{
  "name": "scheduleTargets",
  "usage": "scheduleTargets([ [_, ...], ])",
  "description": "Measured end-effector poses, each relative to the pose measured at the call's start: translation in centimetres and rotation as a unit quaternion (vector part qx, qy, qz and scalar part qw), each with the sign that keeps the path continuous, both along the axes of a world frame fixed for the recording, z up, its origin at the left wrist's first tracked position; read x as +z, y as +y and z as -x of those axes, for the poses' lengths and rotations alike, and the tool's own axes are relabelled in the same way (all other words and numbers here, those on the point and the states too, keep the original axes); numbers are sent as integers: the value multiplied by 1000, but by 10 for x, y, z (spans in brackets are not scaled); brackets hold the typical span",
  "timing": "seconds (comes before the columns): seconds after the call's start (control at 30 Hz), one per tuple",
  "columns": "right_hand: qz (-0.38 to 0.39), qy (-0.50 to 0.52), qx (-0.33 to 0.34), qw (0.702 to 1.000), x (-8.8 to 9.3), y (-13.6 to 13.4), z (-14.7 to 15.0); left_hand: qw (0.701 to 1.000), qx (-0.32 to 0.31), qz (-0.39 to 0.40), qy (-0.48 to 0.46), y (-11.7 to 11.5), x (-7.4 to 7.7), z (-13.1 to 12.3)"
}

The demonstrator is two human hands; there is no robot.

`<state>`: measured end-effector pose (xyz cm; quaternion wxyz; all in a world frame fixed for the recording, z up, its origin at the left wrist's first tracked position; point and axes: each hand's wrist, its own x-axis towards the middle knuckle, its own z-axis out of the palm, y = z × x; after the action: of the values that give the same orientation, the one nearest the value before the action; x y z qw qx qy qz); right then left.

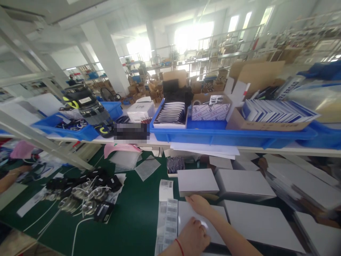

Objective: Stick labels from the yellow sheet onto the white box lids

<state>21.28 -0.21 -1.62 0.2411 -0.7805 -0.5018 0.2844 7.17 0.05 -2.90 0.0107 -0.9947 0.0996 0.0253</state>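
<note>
A white flat box lies under both my hands at the front of the green table. My left hand, with a red string at the wrist, rests on the box top; its fingers are curled together, and anything in them is hidden. Just beyond it, my right hand reaches across with its fingers stretched along the far left edge of the box. Beside the box on the left runs a sheet of barcode labels. Another white box stands directly behind.
More white boxes stand to the right. On the left lie metal parts with white cables. A box of grey pieces sits at the back. Above, a shelf holds blue trays. At the far left edge another person's arm shows.
</note>
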Motion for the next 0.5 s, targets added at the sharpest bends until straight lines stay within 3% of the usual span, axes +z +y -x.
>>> scheduleTargets([
  [0.1,-62,11,-34,997,17,-23,-7,999,20,37,-3,5,-16,12],
  [0.2,-123,37,-69,989,41,-64,-10,972,161,171,-27,9,-33,33],
  [0.27,-170,91,-99,976,55,-96,-6,923,277,258,-65,9,-35,46],
  [0.33,-201,155,-122,960,66,-129,4,831,384,382,-126,7,-27,53],
  [0.43,-214,206,-168,940,76,-168,25,610,484,601,-182,-3,-5,47],
  [0.5,-208,228,-171,936,79,-186,40,538,477,672,-179,-15,10,39],
])
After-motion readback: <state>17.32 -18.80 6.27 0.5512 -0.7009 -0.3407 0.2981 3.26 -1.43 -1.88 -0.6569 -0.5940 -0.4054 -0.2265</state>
